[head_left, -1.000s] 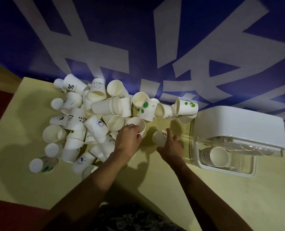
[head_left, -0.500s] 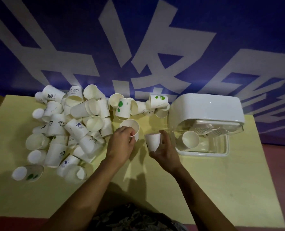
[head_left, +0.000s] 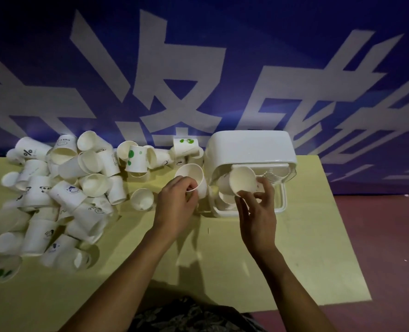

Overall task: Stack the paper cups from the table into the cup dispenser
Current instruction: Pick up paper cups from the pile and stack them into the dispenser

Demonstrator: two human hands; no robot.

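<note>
Your right hand (head_left: 257, 213) holds a white paper cup (head_left: 243, 180) by its lower part, with the fingertips pinched around the base. The cup is tilted, its open mouth turned toward you, and it sits at the front opening of the cup dispenser (head_left: 250, 147). Just behind your fingers, inside the clear front of the dispenser, a row of nested cups (head_left: 274, 177) lies on its side, and the cup you hold is in front of this row. Whether it already touches the row, I cannot tell.

Your left hand (head_left: 176, 204) grips a second cup (head_left: 191, 176) at its rim, with the thumb and fingers closed on the near edge. This cup is raised and leans a little, just to the left of the dispenser and near your right hand, but apart from it.

Left of your left hand, close to its knuckles, one loose cup (head_left: 142, 198) lies on the yellow table (head_left: 222, 259). Farther left from this grip, the big pile of cups (head_left: 62, 185) covers the table up to the blue wall (head_left: 198, 56), many lying on their sides, some with small prints.
</note>
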